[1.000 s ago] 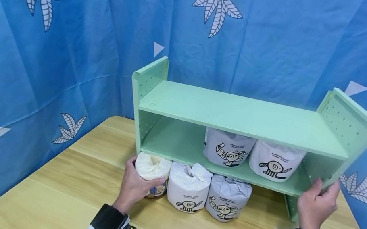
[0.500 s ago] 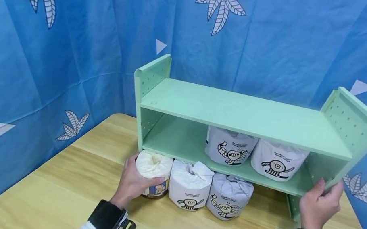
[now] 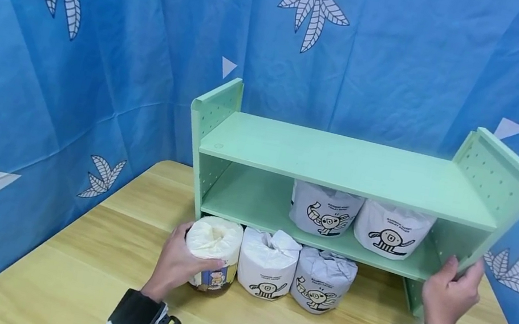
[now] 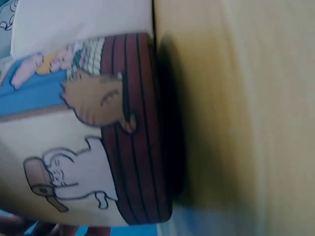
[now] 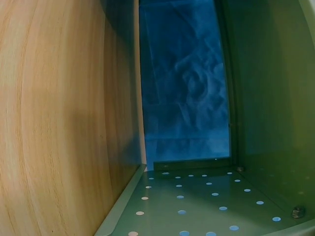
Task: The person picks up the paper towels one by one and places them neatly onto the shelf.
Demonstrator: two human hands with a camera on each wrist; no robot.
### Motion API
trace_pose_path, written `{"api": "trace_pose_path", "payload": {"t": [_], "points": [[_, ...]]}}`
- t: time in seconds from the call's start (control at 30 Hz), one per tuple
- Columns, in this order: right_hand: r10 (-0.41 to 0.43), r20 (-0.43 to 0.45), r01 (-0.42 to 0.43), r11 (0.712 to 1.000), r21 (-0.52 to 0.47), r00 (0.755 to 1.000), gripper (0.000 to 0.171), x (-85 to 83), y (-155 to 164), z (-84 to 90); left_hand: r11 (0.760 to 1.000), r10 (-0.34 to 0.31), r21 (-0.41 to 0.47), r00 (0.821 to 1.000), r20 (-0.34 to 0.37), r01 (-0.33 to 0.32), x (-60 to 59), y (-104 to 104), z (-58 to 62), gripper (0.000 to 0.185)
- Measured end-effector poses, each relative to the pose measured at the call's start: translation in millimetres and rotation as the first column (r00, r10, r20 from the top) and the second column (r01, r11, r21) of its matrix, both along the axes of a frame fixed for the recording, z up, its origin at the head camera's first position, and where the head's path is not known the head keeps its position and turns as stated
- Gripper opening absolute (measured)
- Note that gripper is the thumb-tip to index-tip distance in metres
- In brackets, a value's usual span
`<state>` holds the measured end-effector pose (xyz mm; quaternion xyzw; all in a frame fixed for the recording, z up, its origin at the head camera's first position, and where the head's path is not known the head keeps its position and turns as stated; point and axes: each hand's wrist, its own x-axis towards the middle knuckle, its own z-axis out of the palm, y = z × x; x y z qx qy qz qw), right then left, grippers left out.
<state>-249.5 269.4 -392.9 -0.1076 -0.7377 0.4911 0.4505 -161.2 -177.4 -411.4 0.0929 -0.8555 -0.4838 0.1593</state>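
My left hand grips the left side of a toilet roll in a cream cartoon wrapper, its thumb across the front. In the left wrist view this wrapper shows cats and a brown striped band, close over the wood. At the other end, my right hand holds the right side panel of a green two-tier shelf, thumb inside and fingers around the outer edge. Right of the cartoon roll stand a white-wrapped roll and a grey-wrapped roll, in front of the shelf's lower opening.
Two more rolls, one grey-wrapped and one white-wrapped, sit on the shelf's middle board. In the right wrist view, the perforated side panel meets the wooden table. A blue patterned curtain hangs behind and to the left.
My left hand has drawn the cartoon roll slightly forward and left, away from the shelf. The right hand keeps its hold on the side panel. The view has shifted slightly.
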Motion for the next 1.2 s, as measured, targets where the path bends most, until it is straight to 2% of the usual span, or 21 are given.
{"api": "trace_pose_path", "payload": {"t": [0.2,0.37,0.57,0.77,0.93,1.2], "points": [[-0.003,-0.009,0.003,1.000,0.001,1.000,0.041,-0.2,-1,-2.6,0.998,-0.043,-0.054,0.998,0.050,0.046,9.0,-8,9.6,0.112],[-0.012,-0.025,0.012,1.000,0.012,1.000,0.040,-0.9,0,-4.6,0.993,-0.075,-0.088,0.996,0.038,0.078,14.1,-11,18.4,0.112],[-0.012,-0.018,0.012,1.000,0.014,1.000,0.040,-0.2,-1,-3.9,0.989,-0.099,-0.111,0.995,-0.033,0.095,15.8,-11,26.7,0.109],[-0.005,-0.030,0.005,1.000,0.018,1.000,0.041,-1.3,0,-4.1,0.983,-0.142,-0.136,0.979,-0.147,0.122,14.7,-11,36.2,0.104],[-0.006,-0.049,0.007,1.000,0.029,0.999,0.041,-1.8,0,-3.2,0.986,-0.150,-0.104,0.966,-0.209,0.130,13.7,-10,42.4,0.103],[-0.007,-0.063,0.009,0.999,0.035,0.998,0.040,-1.1,0,-2.2,0.989,-0.147,-0.065,0.953,-0.264,0.134,9.5,-6,52.7,0.102]]}}
